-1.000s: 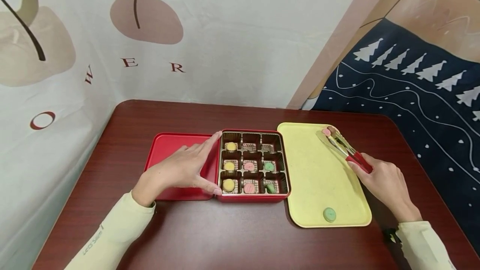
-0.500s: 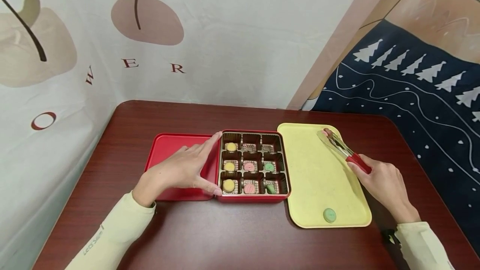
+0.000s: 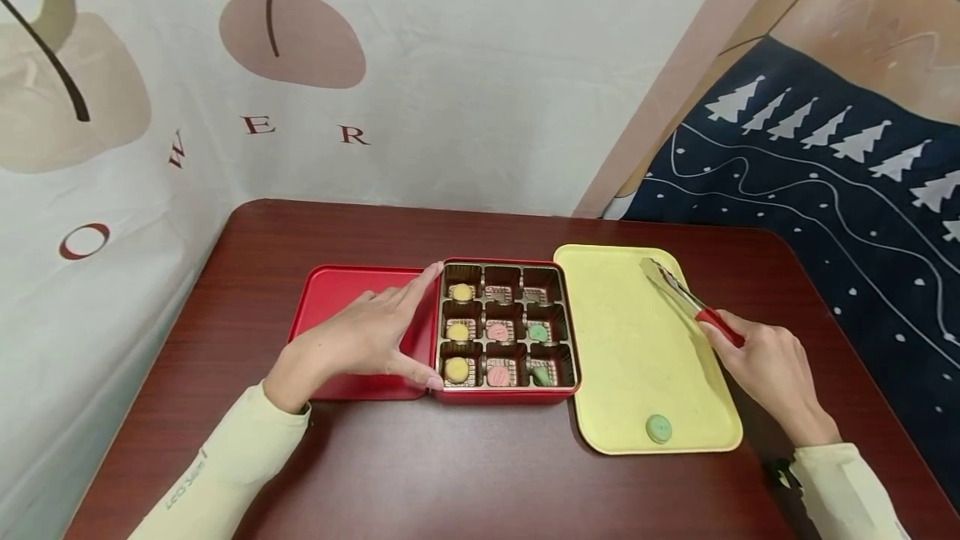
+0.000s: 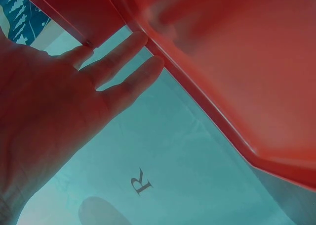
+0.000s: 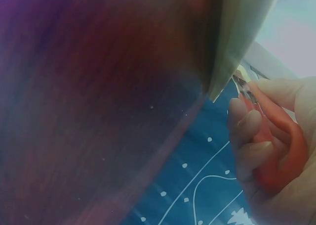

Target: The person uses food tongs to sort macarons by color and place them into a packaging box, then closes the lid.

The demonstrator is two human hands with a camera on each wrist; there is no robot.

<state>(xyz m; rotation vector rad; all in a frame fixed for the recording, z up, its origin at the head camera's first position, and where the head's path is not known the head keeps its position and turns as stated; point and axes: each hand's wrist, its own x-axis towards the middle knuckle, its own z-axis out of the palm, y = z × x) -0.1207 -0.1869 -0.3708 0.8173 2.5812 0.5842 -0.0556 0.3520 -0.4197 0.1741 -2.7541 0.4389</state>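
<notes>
White lettered cloth [image 3: 480, 90] behind brown table [image 3: 405, 465]; red lid [image 3: 337, 292] at left, partly hidden by left hand [image 3: 360, 336], thumb and fingers spread, tips at left edge of nine-compartment red box [image 3: 507, 397]; yellow tray [image 3: 622, 340] just beside box, green disc [image 3: 658, 429] near its front edge; tongs [image 3: 694, 303] over tray's far part, handle gripped by right hand [image 3: 776, 373]; navy tree-print cloth [image 3: 817, 190] far right; whether tong tips hold anything cannot be made out; both sleeves [image 3: 240, 457] cut off by frame.
</notes>
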